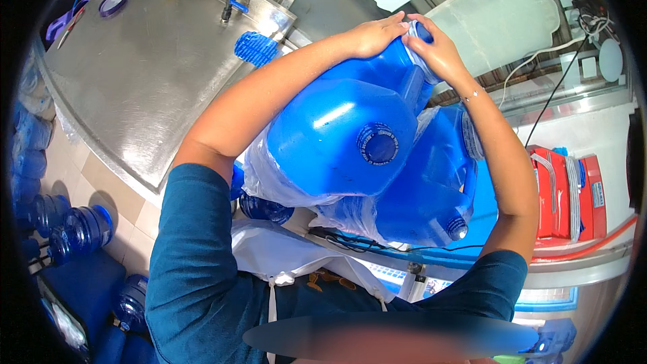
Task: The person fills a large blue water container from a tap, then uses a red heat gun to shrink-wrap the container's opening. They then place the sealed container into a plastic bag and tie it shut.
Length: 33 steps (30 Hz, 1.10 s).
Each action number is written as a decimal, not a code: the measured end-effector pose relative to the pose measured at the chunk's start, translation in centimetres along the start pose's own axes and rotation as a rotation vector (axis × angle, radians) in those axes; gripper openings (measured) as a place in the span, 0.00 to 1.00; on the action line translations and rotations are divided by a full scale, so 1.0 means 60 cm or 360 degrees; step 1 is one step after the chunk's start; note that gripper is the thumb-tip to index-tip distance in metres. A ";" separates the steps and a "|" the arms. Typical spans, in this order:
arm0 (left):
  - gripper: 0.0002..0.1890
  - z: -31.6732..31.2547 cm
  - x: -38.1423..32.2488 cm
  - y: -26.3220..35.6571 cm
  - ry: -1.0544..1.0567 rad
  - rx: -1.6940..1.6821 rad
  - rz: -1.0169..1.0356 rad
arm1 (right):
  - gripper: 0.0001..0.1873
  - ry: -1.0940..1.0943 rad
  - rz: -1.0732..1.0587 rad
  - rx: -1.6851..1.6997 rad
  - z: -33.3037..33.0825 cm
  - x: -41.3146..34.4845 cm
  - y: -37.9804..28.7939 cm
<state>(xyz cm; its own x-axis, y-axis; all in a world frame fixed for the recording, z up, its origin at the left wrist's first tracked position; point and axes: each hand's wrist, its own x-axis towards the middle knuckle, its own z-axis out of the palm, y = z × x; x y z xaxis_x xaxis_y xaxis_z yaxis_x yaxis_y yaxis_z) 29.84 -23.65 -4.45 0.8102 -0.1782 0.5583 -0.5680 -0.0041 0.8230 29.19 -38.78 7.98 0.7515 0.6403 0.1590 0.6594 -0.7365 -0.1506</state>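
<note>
Both my hands are at the capped neck (420,35) of a blue plastic water container at the upper middle. The palm of my left hand (379,36) rests against its side, fingers reaching the rim. My right hand (437,53) curves its thumb and fingers around the neck and the clear film there. Nearer to me stands a blue container (333,136) with a sealed dark screw cap (378,143), partly wrapped in clear plastic. Another blue container (419,202) with a small spout cap (456,228) is to its right, under my right forearm.
A stainless steel counter (136,76) with blue-handled valves (236,5) is at left, holding a purple roll (112,4) and scissors (71,28). Round blue bottles (86,230) stand on the tiled floor. A red case (571,194) and loose cables (553,50) are at right.
</note>
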 end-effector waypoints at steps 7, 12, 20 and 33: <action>0.33 0.002 -0.015 0.004 0.0077 0.0352 -0.0077 | 0.41 -0.0332 0.0299 0.0612 -0.034 0.011 0.014; 0.30 0.004 -0.017 0.002 0.0073 0.0507 -0.0057 | 0.42 -0.0293 0.0671 0.0453 -0.019 0.020 0.003; 0.28 0.002 -0.020 0.005 0.0077 0.0542 -0.0069 | 0.46 -0.0350 -0.0267 -0.0063 -0.044 0.003 0.008; 0.28 -0.001 -0.026 0.013 0.0023 0.0549 -0.0096 | 0.36 -0.0340 -0.0369 -0.0096 -0.035 -0.006 0.016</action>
<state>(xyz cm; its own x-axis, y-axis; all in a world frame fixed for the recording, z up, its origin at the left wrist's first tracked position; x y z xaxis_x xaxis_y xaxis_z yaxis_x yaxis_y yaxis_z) 28.17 -23.34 -4.67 0.8444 -0.1537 0.5132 -0.5324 -0.3470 0.7721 29.49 -40.16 9.82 0.5728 0.8193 -0.0270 0.8161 -0.5730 -0.0751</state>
